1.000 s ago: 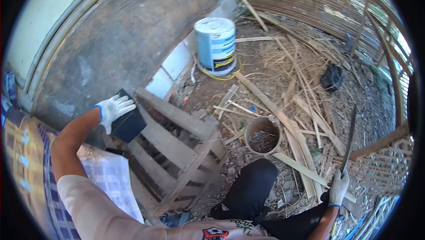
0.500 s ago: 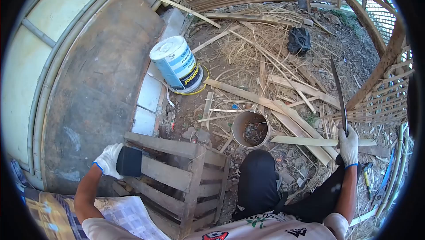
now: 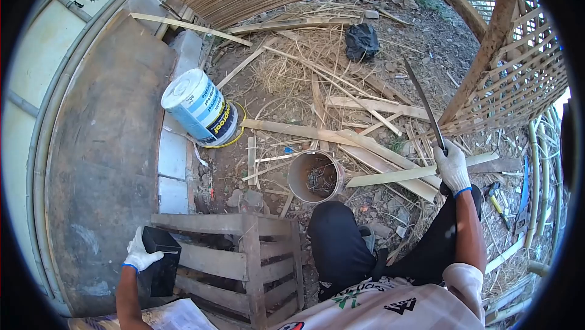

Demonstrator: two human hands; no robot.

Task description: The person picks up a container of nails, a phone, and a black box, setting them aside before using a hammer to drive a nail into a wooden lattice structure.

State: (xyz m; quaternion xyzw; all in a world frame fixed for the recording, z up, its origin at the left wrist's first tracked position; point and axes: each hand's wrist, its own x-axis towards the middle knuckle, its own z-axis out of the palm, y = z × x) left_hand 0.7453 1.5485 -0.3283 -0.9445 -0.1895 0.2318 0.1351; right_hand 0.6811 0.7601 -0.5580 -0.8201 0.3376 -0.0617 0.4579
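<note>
My left hand [image 3: 140,253], in a white work glove, is closed on a black box [image 3: 163,264] beside the wooden slatted crate [image 3: 213,260]. One face of the box shows a thin light line near its edge. My right hand [image 3: 453,168], gloved too, grips a machete [image 3: 421,94] by its handle, which the fingers hide. The long dark blade points up and away from me, over the littered ground. Close by my right hand, a pale split bamboo strip [image 3: 390,176] lies across other strips, near my bent knee.
A rusty bucket [image 3: 315,176] holding small metal pieces stands before my knees. Beyond it are a white and blue paint pail [image 3: 200,108], wood strips and a black plastic bag [image 3: 362,42]. A brown board [image 3: 106,147] lies left; a yellow-handled tool [image 3: 498,206] lies right.
The view has swung to the right. The box in my left hand has tipped, so another face of it shows. The machete remains in my right hand and leans more to the left.
</note>
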